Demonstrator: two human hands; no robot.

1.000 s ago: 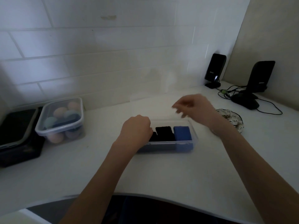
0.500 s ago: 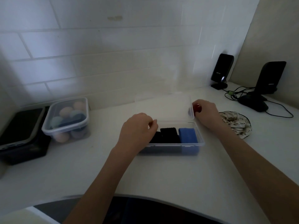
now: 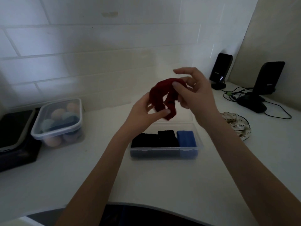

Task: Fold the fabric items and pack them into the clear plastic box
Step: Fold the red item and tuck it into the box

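Red fabric piece (image 3: 162,95) held in the air by both hands, above the far edge of the clear plastic box (image 3: 166,151).

Left hand (image 3: 145,110) pinches the lower end of the fabric between thumb and curled fingers; right hand (image 3: 193,90) pinches the upper end, its other fingers spread loosely. Fabric hangs bunched between them, not folded flat. Box sits on the white counter (image 3: 146,180), lid off; inside, black folded items (image 3: 154,139) fill left and centre, a blue folded item (image 3: 185,138) at the right end. Left of the box: a lidded container of pastel balls (image 3: 60,121). Right of the box: a patterned cloth (image 3: 236,126); beyond it, two black speakers (image 3: 267,79).
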